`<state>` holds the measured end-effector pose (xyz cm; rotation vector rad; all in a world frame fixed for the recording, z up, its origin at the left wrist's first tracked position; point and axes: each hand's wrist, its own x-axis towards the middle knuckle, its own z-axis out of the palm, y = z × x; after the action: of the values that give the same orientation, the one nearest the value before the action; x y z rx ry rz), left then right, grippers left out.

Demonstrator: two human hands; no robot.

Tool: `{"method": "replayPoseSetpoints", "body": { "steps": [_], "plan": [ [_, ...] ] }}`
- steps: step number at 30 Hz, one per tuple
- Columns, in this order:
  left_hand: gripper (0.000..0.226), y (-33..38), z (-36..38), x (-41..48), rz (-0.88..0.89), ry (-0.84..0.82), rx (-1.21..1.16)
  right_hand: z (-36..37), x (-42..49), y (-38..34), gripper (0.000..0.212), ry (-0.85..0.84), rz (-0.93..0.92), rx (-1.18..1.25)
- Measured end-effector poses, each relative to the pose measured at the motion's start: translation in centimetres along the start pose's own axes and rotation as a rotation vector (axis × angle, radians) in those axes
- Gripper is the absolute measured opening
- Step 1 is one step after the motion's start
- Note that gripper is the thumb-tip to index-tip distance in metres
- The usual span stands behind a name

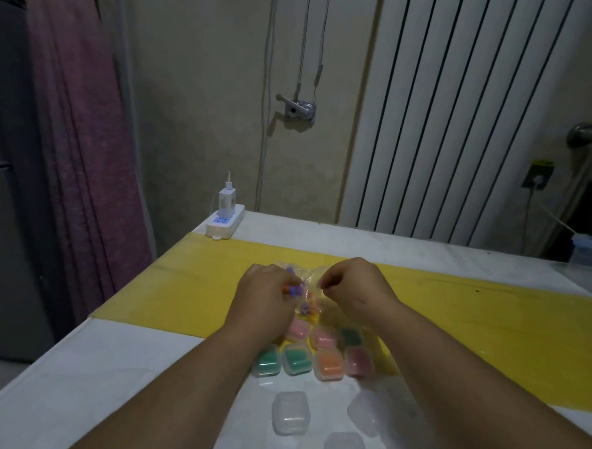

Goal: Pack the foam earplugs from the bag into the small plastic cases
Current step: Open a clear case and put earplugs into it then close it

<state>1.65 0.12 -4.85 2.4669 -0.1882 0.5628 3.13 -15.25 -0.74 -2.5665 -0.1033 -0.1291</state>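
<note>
A clear plastic bag (310, 282) of coloured foam earplugs lies on the yellow sheet (190, 287). My left hand (266, 292) grips the bag's left side, with purple and orange earplugs (293, 288) showing at its fingers. My right hand (351, 282) pinches the bag's right side. Just nearer to me stand several small plastic cases holding pink (322, 337), green (295, 360) and orange (329, 365) earplugs. Clear cases with nothing visible inside (289, 412) lie closer still, between my forearms.
A white power strip (225, 221) with a charger plugged in sits at the table's far left corner. The table's left edge drops beside a pink curtain (87, 147). A radiator (462, 112) stands behind the table.
</note>
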Motion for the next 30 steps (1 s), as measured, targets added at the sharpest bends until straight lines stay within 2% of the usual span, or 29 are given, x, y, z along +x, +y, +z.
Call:
{"method": "replayPoseSetpoints", "body": {
  "steps": [7, 9, 15, 21, 24, 30],
  "plan": [
    [0.035, -0.4, 0.5, 0.0, -0.015, -0.058, -0.018, 1.4, 0.9, -0.3, 0.012, -0.14, 0.007, -0.125],
    [0.034, -0.6, 0.6, 0.0, -0.035, -0.058, -0.036, 1.4, 1.1, -0.2, 0.019, -0.155, 0.021, -0.114],
    [0.023, -1.1, 1.1, 0.1, -0.072, -0.072, -0.04, 1.4, 1.2, 0.2, 0.022, -0.125, 0.092, 0.035],
    [0.012, -1.3, 1.2, 0.2, -0.083, -0.069, -0.058, 1.1, 1.5, 0.0, 0.022, -0.043, 0.049, 0.11],
    [0.01, -1.4, 1.2, 0.3, -0.101, -0.068, -0.079, 1.6, 1.7, -0.4, 0.02, -0.057, 0.023, 0.094],
    [0.009, -1.3, 1.1, 0.2, -0.085, -0.036, -0.077, 2.9, 2.0, -0.1, 0.013, -0.048, 0.097, -0.001]
  ]
}}
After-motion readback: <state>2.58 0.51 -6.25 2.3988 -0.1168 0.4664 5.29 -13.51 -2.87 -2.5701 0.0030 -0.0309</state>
